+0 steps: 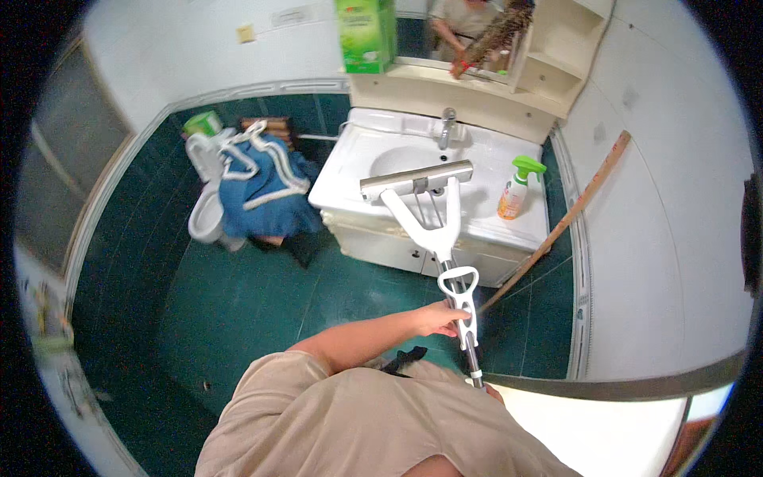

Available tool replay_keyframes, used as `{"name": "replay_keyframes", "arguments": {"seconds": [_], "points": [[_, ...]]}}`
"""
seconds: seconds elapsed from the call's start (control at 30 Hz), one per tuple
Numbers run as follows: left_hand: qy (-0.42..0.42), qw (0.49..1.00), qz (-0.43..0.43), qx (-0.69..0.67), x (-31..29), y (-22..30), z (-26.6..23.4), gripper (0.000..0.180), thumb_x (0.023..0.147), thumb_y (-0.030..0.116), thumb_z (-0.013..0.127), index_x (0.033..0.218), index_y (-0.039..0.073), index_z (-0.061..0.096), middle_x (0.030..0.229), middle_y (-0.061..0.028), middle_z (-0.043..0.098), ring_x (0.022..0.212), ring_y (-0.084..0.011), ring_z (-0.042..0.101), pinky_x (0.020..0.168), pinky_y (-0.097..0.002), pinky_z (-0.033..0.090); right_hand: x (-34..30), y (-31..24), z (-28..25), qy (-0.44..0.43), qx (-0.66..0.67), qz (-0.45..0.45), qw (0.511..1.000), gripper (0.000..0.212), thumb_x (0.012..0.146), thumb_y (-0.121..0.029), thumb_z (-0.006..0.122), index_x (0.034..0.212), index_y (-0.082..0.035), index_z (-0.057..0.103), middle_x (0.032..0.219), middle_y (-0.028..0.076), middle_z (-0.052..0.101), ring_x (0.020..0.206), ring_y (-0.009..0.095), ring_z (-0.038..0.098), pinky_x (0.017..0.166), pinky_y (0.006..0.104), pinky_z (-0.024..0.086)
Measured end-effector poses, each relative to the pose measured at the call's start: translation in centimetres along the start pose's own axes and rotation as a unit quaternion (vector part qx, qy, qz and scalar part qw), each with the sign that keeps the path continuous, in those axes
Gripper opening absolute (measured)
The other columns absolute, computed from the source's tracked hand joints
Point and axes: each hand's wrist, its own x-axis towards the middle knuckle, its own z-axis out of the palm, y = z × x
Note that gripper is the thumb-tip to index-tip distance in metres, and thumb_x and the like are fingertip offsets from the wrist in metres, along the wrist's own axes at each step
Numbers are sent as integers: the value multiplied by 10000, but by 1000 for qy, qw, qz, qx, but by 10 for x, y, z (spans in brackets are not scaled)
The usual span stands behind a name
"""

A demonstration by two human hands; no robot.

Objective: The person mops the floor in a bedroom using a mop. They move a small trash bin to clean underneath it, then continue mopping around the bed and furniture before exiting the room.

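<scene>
A sponge mop [439, 240] with a white forked neck and a wide metal-backed head slants up in front of me. Its head is over the near part of the white washbasin [327, 191], below the faucet [447, 127]. My left hand [442, 319] is closed around the pole beside the white pull lever [458, 281]. Lower down, at the pole's near end, a small part of my right hand [494, 393] shows against the pole; my shirt hides most of it. To the right of the mop head, a spray bottle [513, 191] with a green trigger stands on the basin top.
A wooden stick [584, 197] leans against the right wall. On the left, a blue cloth [266, 187] covers things beside a white toilet [206, 216]. A green box [366, 40] stands on the ledge by the mirror [413, 41]. A pale surface [604, 425] lies at lower right.
</scene>
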Motion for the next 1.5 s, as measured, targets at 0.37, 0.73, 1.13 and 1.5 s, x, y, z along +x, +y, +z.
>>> {"name": "replay_keyframes", "arguments": {"seconds": [0.37, 0.73, 1.13, 1.5], "points": [[-179, 874, -90, 443, 16, 150, -166, 397, 897, 319, 550, 1178, 40, 530, 1059, -91, 615, 851, -178, 611, 750, -314, 503, 44, -44, 112, 116, 53, 51, 991, 459, 731, -295, 709, 1089, -49, 559, 909, 180, 639, 827, 231, 612, 727, 354, 463], [165, 721, 341, 580, 79, 401, -288, 280, 799, 71, 600, 1079, 59, 605, 817, -98, 643, 694, -198, 600, 682, -305, 484, 50, -163, 153, 155, -18, 129, 979, 435, 657, -258, 758, 977, -19, 584, 810, 145, 636, 766, 175, 579, 696, 354, 464], [-43, 482, 465, 741, 213, 480, -328, 462, 717, 138, 691, 1160, 103, 563, 1129, -119, 583, 1015, -320, 555, 875, -393, 457, 73, -246, 321, 277, 58, 263, 922, 277, 689, -101, 688, 929, -41, 561, 702, 40, 579, 592, 117, 555, 539, 291, 464], [-66, 434, 428, 790, 243, 486, -317, 235, 746, 303, 685, 872, 105, 704, 924, -73, 636, 1041, -270, 529, 855, -382, 464, 137, -365, 444, 346, 81, 298, 886, 279, 668, -101, 655, 928, -31, 583, 761, 66, 587, 719, 161, 538, 682, 314, 452]]}}
